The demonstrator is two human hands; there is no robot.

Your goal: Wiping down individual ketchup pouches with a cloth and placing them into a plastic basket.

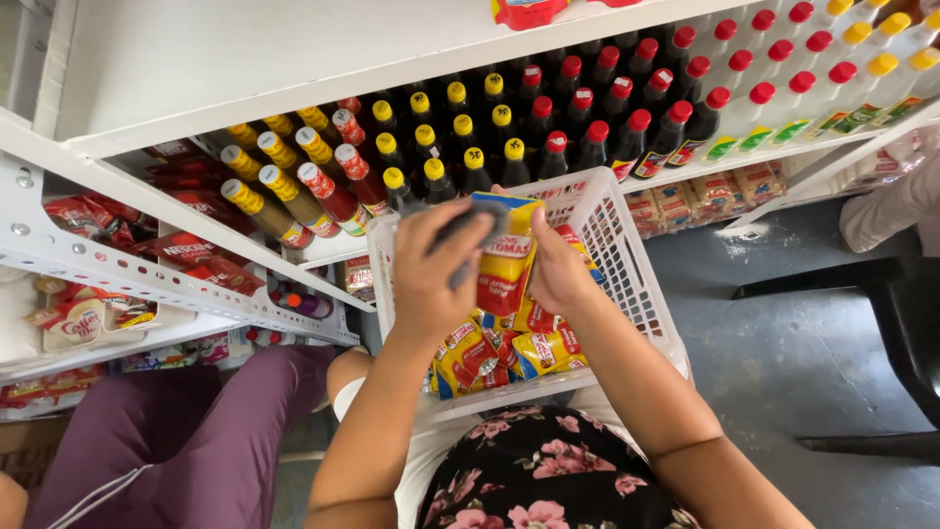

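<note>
My right hand [556, 266] grips a yellow and red packet [506, 257] upright over a white plastic basket [627, 257] on my lap. My left hand [431, 266] presses a grey cloth [468, 235] against the packet's front. Several more yellow packets [490, 353] lie in the bottom of the basket, below both hands.
White metal shelves [147, 266] stand in front, loaded with dark sauce bottles [548, 118] with yellow and red caps, and white bottles at the right. Red sachets [196, 245] fill the lower left shelf. Another person's purple trouser leg [186, 431] is at the left. A dark chair [881, 333] stands right.
</note>
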